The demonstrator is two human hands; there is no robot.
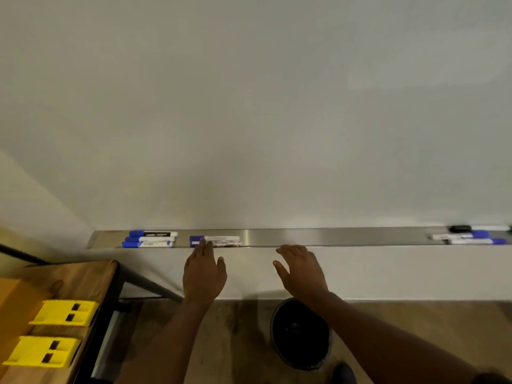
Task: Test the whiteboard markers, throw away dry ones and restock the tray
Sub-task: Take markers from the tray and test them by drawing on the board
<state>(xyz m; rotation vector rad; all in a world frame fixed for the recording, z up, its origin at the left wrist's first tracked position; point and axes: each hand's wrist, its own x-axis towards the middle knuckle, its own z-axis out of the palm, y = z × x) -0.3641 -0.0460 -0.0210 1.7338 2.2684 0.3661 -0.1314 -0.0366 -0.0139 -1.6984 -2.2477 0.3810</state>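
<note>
Nothing is looking tested yet: the black bin (300,332) is sitting on the floor below, and both hands are holding nothing. The right hand (300,268) is hovering with fingers spread; the left hand (204,270), fingers together, is reaching onto the blue-capped markers (215,241) lying in the metal tray (332,236) under an unmarked whiteboard (263,106).

Two bare forearms are seen, each ending in a bare hand — the left hand (204,275) and the right hand (302,270). No rings, watch or gloves are seen; a dark sleeve edge — barely visible — shows on the right arm.
</note>
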